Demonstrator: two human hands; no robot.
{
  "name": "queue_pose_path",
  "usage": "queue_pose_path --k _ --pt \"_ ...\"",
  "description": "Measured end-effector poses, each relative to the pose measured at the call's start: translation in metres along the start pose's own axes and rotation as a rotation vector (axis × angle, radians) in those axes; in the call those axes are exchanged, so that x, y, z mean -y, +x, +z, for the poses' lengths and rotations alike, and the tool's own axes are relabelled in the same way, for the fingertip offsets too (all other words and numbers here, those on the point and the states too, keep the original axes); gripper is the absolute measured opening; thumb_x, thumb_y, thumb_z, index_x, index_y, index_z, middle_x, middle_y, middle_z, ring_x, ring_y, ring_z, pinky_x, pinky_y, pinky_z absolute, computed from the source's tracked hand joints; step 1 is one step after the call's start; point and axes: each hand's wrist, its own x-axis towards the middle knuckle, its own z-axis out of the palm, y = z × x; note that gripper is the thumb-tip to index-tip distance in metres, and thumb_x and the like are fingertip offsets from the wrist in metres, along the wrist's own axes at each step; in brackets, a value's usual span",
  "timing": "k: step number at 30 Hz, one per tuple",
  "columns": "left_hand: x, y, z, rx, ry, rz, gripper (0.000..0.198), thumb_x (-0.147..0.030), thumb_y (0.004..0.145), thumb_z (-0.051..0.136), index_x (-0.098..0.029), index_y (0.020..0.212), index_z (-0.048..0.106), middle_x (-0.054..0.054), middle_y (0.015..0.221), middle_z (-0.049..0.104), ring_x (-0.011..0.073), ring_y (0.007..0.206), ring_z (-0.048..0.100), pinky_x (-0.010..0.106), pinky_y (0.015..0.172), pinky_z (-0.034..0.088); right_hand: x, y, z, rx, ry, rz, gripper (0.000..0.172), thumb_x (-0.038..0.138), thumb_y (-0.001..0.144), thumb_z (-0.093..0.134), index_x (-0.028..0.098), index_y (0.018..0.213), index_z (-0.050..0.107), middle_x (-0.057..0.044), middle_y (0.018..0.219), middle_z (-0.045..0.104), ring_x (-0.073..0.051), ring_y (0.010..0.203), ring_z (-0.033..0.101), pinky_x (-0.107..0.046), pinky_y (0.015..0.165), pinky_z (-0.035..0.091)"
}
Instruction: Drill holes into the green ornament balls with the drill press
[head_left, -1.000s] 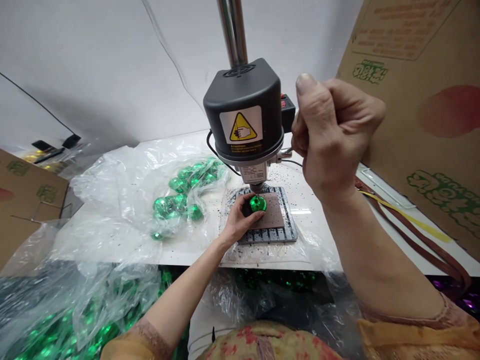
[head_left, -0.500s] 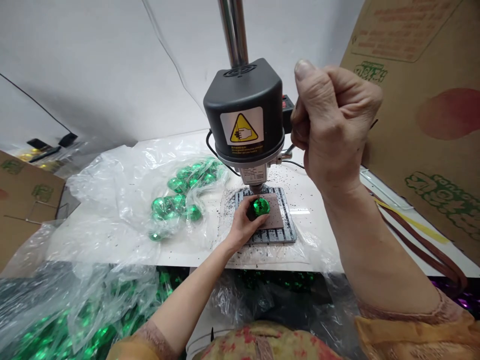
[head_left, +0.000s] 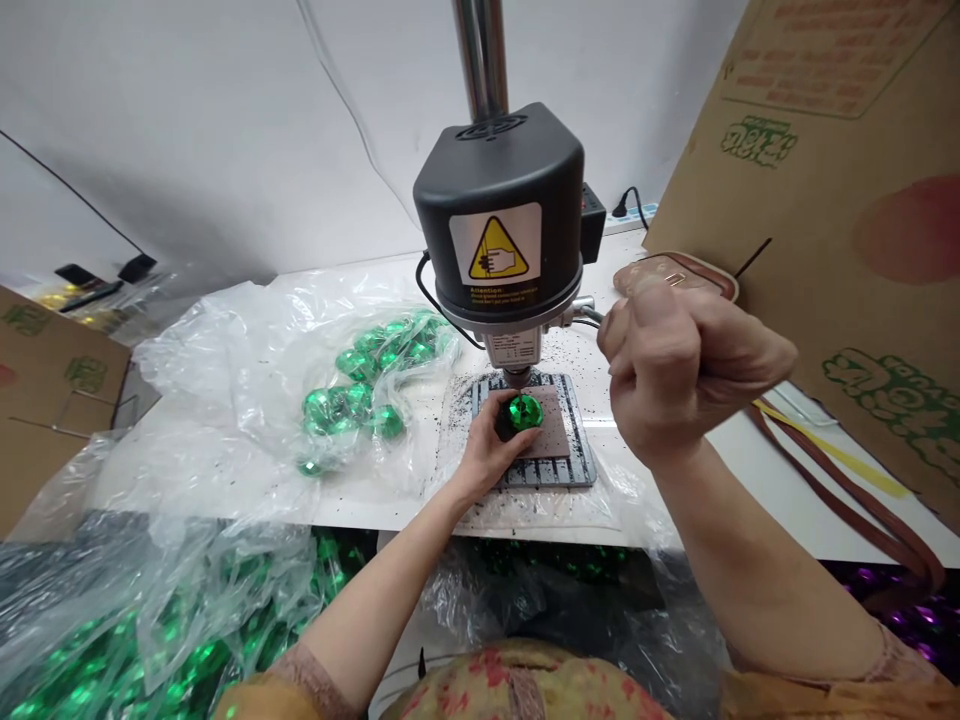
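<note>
Beneath the black bench drill press (head_left: 501, 180), my left hand (head_left: 486, 445) grips a shiny green faceted ball (head_left: 529, 412) between thumb and fingers. The ball rests on a brownish square pad (head_left: 553, 430) over the slotted grey drill base (head_left: 581, 470). The drill chuck (head_left: 517, 378) is just above, with the bit reaching the ball's top; whether it has entered the ball I cannot tell. To the right of the motor housing, my right hand (head_left: 690, 375) is closed in a fist round the end of the drill's feed lever (head_left: 588, 314), and the grip itself is hidden by my fingers.
Several green faceted balls (head_left: 358, 402) lie on clear plastic sheeting (head_left: 225, 350) at left. Dark shavings litter the table around the base. Cardboard boxes (head_left: 847, 330) flank both sides. Brown straps (head_left: 832, 490) hang over the right edge. More green balls (head_left: 172, 650) sit under plastic below.
My right hand has moved down with the lever, uncovering the switch box and a plug behind it. The drill bit has come lower toward the ball. My left hand keeps its hold.
</note>
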Motion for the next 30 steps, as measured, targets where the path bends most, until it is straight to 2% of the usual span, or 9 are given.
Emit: queue_pose_path --k 10,16,23,30 --pt "-0.006 -0.001 0.001 -0.012 -0.017 0.000 0.049 -0.033 0.081 0.078 -0.022 0.123 0.054 0.008 0.122 0.064 0.0247 0.113 0.062 0.039 0.099 0.049 -0.008 -0.008 -0.002 -0.041 0.019 -0.064 0.053 0.025 0.087 0.059 0.017 0.050 0.021 0.006 0.044 0.022 -0.005 0.039 0.022 -0.031 0.039 0.014" --pt "-0.009 -0.003 0.001 -0.031 -0.004 -0.001 0.049 -0.032 0.080 0.078 -0.022 0.120 0.052 0.006 0.112 0.065 0.0217 0.103 0.064 0.035 0.092 0.050 -0.016 -0.012 -0.008 0.009 0.044 -0.239 0.050 0.014 0.087 0.056 0.018 0.057 0.017 0.006 0.049 0.022 -0.003 0.041 0.024 -0.026 0.039 0.022" --pt "-0.011 -0.003 0.000 -0.031 -0.006 -0.017 0.047 -0.031 0.079 0.078 -0.022 0.117 0.053 0.005 0.111 0.065 0.0218 0.101 0.063 0.034 0.091 0.048 -0.020 -0.014 -0.012 0.071 0.088 -0.319 0.047 0.006 0.085 0.054 0.019 0.058 0.018 0.007 0.049 0.023 -0.002 0.039 0.029 -0.023 0.039 0.025" --pt "-0.009 -0.003 0.000 -0.022 -0.053 -0.035 0.048 -0.031 0.079 0.079 -0.022 0.118 0.052 0.005 0.112 0.064 0.0217 0.103 0.062 0.035 0.092 0.048 -0.027 -0.020 -0.015 0.070 0.125 -0.364 0.046 0.001 0.080 0.056 0.018 0.056 0.021 0.009 0.048 0.025 -0.002 0.036 0.031 -0.024 0.038 0.023"
